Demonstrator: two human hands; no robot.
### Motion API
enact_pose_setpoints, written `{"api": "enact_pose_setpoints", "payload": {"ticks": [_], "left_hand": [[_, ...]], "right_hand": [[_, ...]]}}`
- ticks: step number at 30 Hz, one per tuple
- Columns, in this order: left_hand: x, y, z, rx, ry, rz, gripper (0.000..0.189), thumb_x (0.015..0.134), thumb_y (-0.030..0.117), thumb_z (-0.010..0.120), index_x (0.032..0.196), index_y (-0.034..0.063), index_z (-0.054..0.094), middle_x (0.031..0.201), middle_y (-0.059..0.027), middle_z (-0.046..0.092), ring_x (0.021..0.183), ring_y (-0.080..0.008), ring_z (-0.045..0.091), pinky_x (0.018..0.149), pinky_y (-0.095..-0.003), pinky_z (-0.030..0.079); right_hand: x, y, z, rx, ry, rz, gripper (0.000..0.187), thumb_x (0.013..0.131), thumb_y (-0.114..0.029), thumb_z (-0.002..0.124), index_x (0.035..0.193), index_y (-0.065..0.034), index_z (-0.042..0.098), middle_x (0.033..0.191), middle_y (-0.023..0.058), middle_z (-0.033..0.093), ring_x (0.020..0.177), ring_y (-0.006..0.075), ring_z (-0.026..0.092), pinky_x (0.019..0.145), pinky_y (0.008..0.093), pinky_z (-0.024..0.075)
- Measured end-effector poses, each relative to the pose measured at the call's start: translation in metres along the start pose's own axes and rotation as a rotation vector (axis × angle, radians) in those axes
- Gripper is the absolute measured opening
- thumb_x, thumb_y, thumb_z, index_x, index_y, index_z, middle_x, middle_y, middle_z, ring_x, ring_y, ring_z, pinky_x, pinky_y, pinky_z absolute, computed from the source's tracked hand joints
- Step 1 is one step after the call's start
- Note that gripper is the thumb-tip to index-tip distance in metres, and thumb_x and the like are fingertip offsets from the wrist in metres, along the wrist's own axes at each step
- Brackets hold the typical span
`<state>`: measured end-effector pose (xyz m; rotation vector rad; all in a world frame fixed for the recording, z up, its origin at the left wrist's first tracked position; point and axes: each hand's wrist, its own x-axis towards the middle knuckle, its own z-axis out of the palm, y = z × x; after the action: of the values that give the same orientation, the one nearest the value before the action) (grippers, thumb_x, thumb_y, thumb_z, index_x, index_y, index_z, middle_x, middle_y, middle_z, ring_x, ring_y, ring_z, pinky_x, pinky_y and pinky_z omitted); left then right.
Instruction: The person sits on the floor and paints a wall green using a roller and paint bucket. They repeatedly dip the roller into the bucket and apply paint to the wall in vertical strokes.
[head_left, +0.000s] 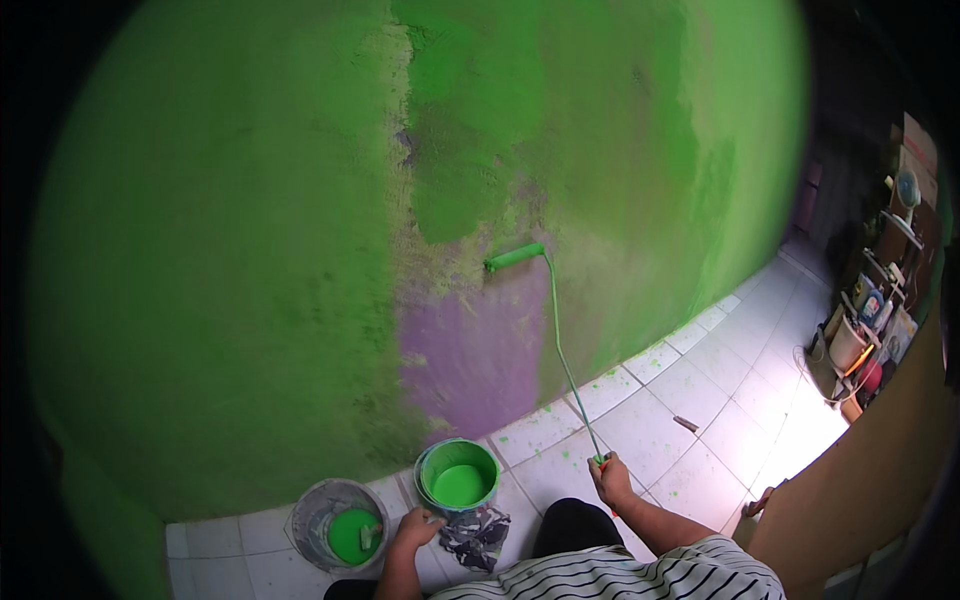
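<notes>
My right hand (613, 482) is closed on the handle of a paint roller with a long bent metal frame. The green-coated roller sleeve (515, 257) is at the wall (472, 352), where a purple patch shows below it among green areas. A bucket of green paint (459, 474) stands on the floor against the wall. My left hand (417, 527) is just beside this bucket's lower left; whether it touches the rim or the cloth cannot be told. A crumpled patterned cloth (475, 538) lies by the bucket. Further left stands a grey bucket (307, 517) with green paint and a brush (367, 536) inside.
White floor tiles (540, 431) with green paint spots run along the wall. A small brown object (685, 424) lies on them. At the right are cluttered shelves with bottles, a white container (847, 343) and a cable. A tan panel (832, 495) curves along the lower right.
</notes>
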<state>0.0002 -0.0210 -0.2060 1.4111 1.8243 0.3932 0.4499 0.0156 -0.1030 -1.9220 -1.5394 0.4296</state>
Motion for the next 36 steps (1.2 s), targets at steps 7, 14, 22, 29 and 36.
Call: {"api": "enact_pose_setpoints", "payload": {"ticks": [7,14,22,29,36], "left_hand": [[0.009,-0.055,0.030,-0.083,-0.065,-0.120,0.068,0.080,0.043,0.082,0.123,-0.0056,0.064,0.112,-0.0232,0.071,0.105,-0.0330,0.070,0.092,-0.0393,0.054],[-0.002,-0.032,0.027,-0.247,-0.044,-0.228,0.058,0.083,0.030,0.081,0.123,-0.0078,0.063,0.101,-0.0205,0.073,0.080,-0.0254,0.071,0.069,-0.0354,0.058],[0.001,-0.029,0.028,-0.262,-0.027,-0.203,0.056,0.088,0.022,0.077,0.130,-0.0082,0.057,0.106,-0.0176,0.070,0.086,-0.0253,0.069,0.066,-0.0371,0.061],[0.006,-0.024,0.034,-0.202,-0.044,-0.188,0.055,0.086,0.023,0.078,0.128,-0.0084,0.059,0.101,-0.0166,0.070,0.082,-0.0231,0.069,0.064,-0.0358,0.059],[0.017,-0.046,0.036,-0.090,-0.014,-0.149,0.056,0.086,0.023,0.079,0.128,-0.0084,0.059,0.097,-0.0159,0.071,0.079,-0.0218,0.069,0.063,-0.0355,0.059]], "right_hand": [[-0.054,0.069,-0.012,-0.078,-0.095,0.077,0.042,0.095,-0.038,0.067,0.096,0.0027,0.057,0.079,0.0281,0.066,0.081,0.0482,0.066,0.072,0.0516,0.0517],[-0.020,0.038,-0.005,0.070,-0.017,0.064,0.043,0.095,-0.037,0.066,0.098,0.0042,0.057,0.078,0.0288,0.065,0.079,0.0488,0.065,0.070,0.0519,0.0506],[0.076,-0.074,-0.019,0.197,0.072,-0.066,0.044,0.096,-0.035,0.067,0.106,0.0063,0.055,0.082,0.0290,0.065,0.078,0.0479,0.065,0.071,0.0519,0.0505],[0.176,-0.180,-0.073,0.363,0.309,-0.341,0.040,0.097,-0.035,0.067,0.096,0.0020,0.052,0.063,0.0117,0.055,0.053,0.0260,0.057,0.051,0.0411,0.0474],[0.230,-0.278,-0.162,0.454,0.308,-0.334,0.045,0.096,-0.039,0.067,0.094,0.0036,0.051,0.076,0.0199,0.059,0.067,0.0355,0.058,0.062,0.0440,0.0470]]}}
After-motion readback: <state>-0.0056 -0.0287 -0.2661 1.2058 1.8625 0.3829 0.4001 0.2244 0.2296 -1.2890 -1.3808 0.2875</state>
